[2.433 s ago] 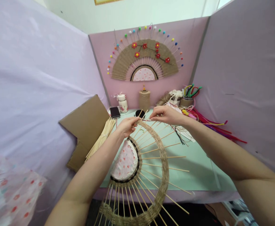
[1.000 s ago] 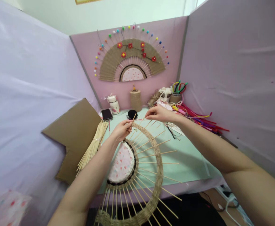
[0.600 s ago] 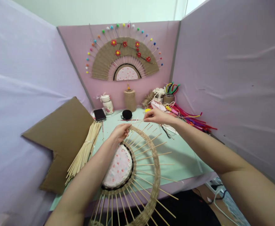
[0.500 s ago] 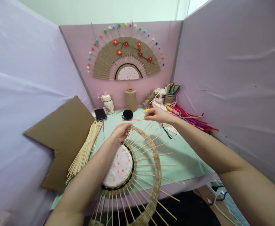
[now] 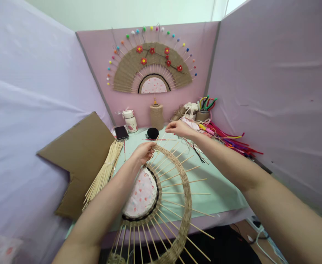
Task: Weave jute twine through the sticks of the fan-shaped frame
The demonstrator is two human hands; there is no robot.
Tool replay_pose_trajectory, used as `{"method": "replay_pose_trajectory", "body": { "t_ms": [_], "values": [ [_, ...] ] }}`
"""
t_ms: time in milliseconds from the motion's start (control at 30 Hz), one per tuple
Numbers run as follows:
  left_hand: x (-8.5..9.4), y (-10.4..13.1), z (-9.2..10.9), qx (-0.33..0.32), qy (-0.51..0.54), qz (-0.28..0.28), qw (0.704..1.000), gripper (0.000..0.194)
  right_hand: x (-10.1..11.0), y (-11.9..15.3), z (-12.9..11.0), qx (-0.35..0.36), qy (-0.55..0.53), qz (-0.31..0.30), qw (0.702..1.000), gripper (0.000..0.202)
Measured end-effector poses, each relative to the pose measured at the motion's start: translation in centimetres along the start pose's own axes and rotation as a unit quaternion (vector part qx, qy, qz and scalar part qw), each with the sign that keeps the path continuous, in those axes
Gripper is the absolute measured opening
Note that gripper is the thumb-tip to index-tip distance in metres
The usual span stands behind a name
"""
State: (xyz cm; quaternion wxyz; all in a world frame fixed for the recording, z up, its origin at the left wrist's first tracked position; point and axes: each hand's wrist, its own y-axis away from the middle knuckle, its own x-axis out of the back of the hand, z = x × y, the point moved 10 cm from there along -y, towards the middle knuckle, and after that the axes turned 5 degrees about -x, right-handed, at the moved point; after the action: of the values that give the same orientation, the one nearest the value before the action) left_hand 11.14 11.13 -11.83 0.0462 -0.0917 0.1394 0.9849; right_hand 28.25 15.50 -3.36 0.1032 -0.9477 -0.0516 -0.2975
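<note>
Brown woven band (image 5: 187, 190) sits gripped in the left hand's (image 5: 144, 152) fingers, probably for steadiness; the right hand (image 5: 178, 129) pinches narrowly, on what I cannot tell.

In front of you: pink fabric-covered back panel (image 5: 91, 51), grey strips along both side edges. To your left, pale lavender draped panel (image 5: 34, 73); to your right, greyer mauve panel (image 5: 271, 73), creased. Pale green wall (image 5: 149, 13) above; bright patch at upper right. Pale mint tabletop (image 5: 218, 194), shadowed right of centre. Brown floor (image 5: 256, 245) at lower right.
</note>
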Motion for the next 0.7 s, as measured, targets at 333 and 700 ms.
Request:
{"method": "replay_pose_trajectory", "body": {
  "t_ms": [333, 700],
  "values": [
    [0.6, -0.1, -0.3, -0.002, 0.015, 0.005, 1.0, 0.014, 0.3, 2.3, -0.1, 0.028, 0.075, -0.071, 0.994, 0.032],
    [0.4, 0.4, 0.1, 0.003, 0.036, -0.047, 0.998, 0.003, -0.3, 3.6, -0.1, 0.069, 0.001, -0.131, 0.989, 0.029]
  ]
}}
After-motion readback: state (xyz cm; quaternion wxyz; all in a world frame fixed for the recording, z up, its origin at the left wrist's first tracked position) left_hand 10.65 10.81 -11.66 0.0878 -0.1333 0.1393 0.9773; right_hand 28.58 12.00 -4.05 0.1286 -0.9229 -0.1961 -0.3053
